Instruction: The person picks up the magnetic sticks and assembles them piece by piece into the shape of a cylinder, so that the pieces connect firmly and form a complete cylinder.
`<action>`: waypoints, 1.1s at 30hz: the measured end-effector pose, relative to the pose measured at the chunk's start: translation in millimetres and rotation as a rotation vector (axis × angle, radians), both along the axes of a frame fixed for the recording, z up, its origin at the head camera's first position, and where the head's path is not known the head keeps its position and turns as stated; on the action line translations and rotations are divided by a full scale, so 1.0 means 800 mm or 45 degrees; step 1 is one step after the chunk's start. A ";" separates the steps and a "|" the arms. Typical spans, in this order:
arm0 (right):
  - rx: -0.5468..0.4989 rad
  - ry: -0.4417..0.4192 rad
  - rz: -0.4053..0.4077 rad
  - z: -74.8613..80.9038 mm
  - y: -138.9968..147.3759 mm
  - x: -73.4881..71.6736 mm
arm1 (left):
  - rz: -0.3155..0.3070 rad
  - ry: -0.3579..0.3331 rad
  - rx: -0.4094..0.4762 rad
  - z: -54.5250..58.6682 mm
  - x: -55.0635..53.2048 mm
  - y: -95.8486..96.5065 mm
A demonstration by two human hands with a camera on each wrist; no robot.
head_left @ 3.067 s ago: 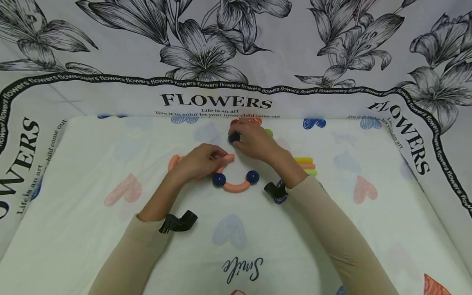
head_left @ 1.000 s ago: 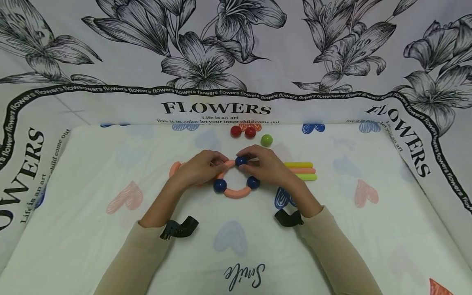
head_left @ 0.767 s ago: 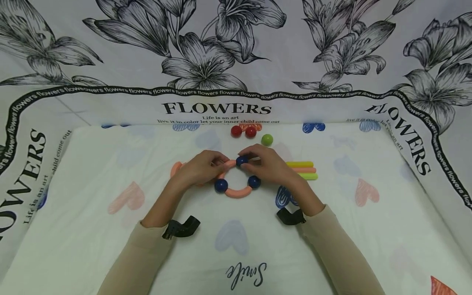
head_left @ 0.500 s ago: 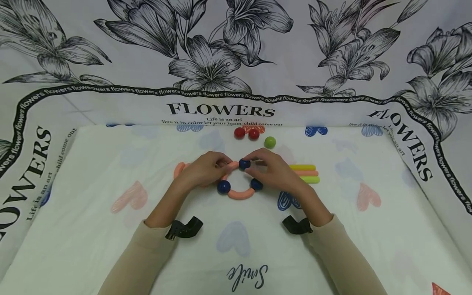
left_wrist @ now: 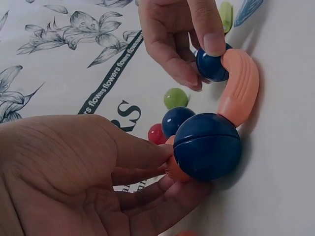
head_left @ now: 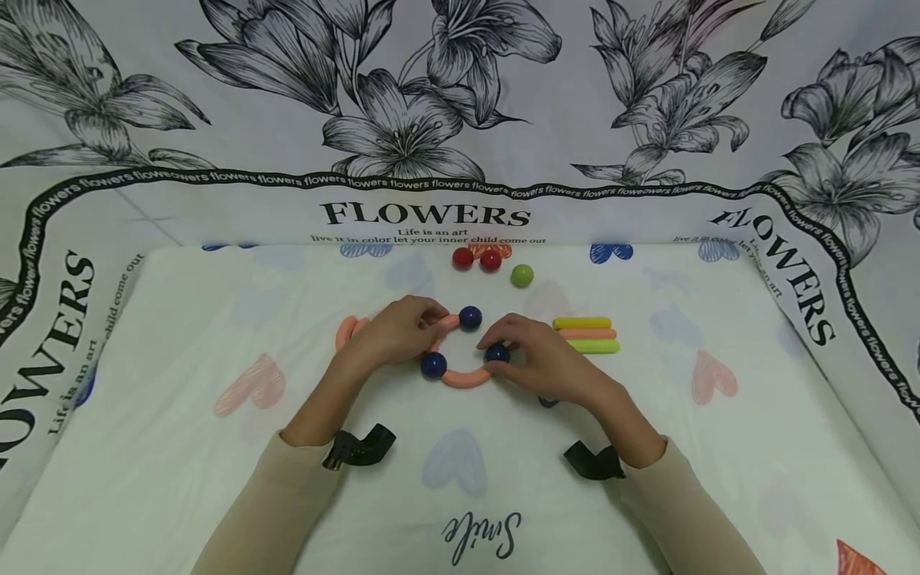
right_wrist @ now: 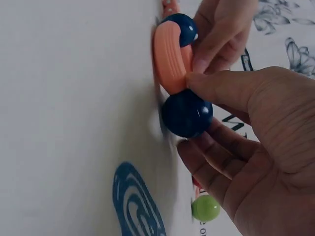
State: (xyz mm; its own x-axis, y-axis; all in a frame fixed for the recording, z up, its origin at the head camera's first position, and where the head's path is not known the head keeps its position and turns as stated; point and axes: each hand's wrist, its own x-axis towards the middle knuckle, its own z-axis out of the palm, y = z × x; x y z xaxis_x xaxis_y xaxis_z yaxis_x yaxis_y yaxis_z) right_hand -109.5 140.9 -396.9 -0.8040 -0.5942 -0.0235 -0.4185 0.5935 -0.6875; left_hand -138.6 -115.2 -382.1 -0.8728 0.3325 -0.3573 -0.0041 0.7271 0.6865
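Three dark blue balls and coral curved rods form an unclosed ring in the head view. My left hand (head_left: 395, 331) pinches the left curved rod (head_left: 449, 322), which runs between the left blue ball (head_left: 434, 366) and the far blue ball (head_left: 470, 318). Another curved rod (head_left: 464, 379) joins the left ball to the right blue ball (head_left: 497, 354). Thumb and fingers of my right hand (head_left: 542, 359) grip that right ball, and in the right wrist view the thumb lies where ball (right_wrist: 187, 114) and rod (right_wrist: 168, 56) meet.
Two red balls, one (head_left: 463, 258) beside the other (head_left: 490, 260), and a green ball (head_left: 522, 276) sit farther back. Yellow (head_left: 584, 323), coral (head_left: 596, 334) and green (head_left: 596, 346) straight rods lie to the right. More coral curved pieces (head_left: 345, 329) lie left of my left hand.
My right hand brought a blue ball from the back to the left rod's far end, let go of it, and moved nearer to the right ball. My left hand kept its pinch.
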 end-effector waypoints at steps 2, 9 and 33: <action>-0.005 -0.004 0.002 -0.001 0.002 -0.001 | -0.002 -0.004 -0.032 0.000 0.001 0.000; -0.054 -0.006 -0.040 -0.006 0.011 -0.004 | -0.013 -0.002 -0.198 0.011 0.012 0.001; -0.007 0.098 -0.302 0.009 -0.004 0.024 | -0.110 0.202 -0.256 0.025 0.023 0.010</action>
